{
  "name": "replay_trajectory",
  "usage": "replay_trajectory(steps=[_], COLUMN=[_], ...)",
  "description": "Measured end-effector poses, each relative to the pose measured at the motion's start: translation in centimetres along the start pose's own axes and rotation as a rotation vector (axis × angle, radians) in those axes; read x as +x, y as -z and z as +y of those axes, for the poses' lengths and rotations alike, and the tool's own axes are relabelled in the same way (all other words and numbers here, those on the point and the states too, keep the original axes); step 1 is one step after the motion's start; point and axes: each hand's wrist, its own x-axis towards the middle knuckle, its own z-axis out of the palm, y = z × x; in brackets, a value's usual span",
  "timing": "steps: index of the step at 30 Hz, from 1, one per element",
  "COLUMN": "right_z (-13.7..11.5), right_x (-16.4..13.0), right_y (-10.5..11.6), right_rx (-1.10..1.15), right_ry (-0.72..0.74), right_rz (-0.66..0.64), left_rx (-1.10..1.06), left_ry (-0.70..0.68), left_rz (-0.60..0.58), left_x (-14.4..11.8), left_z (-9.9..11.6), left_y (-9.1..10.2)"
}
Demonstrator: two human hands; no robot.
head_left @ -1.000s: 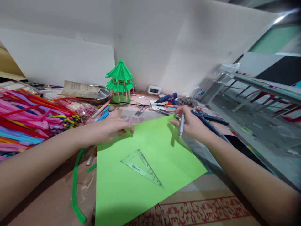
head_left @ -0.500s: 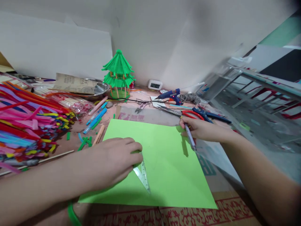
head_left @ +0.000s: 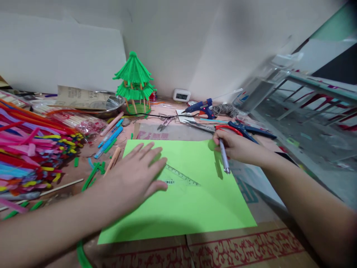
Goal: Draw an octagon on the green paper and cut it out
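Note:
A sheet of light green paper (head_left: 195, 201) lies flat in front of me on the table. My left hand (head_left: 134, 178) rests palm down on its left part, fingers spread, pressing on a clear triangular ruler (head_left: 178, 175) whose right end sticks out from under the fingers. My right hand (head_left: 237, 147) sits at the paper's upper right corner and grips a silver pen (head_left: 224, 156), its tip pointing down toward the paper.
A pile of coloured pipe cleaners (head_left: 30, 145) fills the left side. Behind the paper stand a green pagoda model (head_left: 134, 82), a metal bowl (head_left: 111, 102), a blue glue gun (head_left: 200, 108), red and blue scissors (head_left: 240, 128), snips (head_left: 164, 124) and a small clock (head_left: 181, 95).
The paper has turned to lie square before me. My left hand moved from the paper's top edge onto the ruler, shifted it up the sheet and flattened over it. My right hand kept the pen.

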Motion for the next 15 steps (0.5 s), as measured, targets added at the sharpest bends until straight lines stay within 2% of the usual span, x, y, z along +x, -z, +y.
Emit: replay_trajectory(steps=[4, 6, 8, 11, 15], right_z=[0.6, 1.0, 1.4, 1.7, 1.8], right_x=[0.4, 0.6, 1.0, 1.6, 2.2], right_y=[0.1, -0.2, -0.8, -1.9, -2.4], right_rx=[-0.001, 0.004, 0.007, 0.033, 0.126], right_ry=[0.021, 0.005, -0.016, -0.026, -0.009], right_rz=[-0.074, -0.009, 0.110, 0.240, 0.220], left_rx=[0.027, 0.023, 0.009, -0.023, -0.008], left_ry=[0.113, 0.138, 0.147, 0.114, 0.130], left_rz=[-0.059, -0.100, -0.135, -0.158, -0.080], left_x=[0.6, 0.2, -0.5, -1.2, -0.4], left_z=[-2.3, -2.2, -1.4, -0.6, -2.1], left_y=[0.5, 0.7, 1.0, 1.6, 2.0])
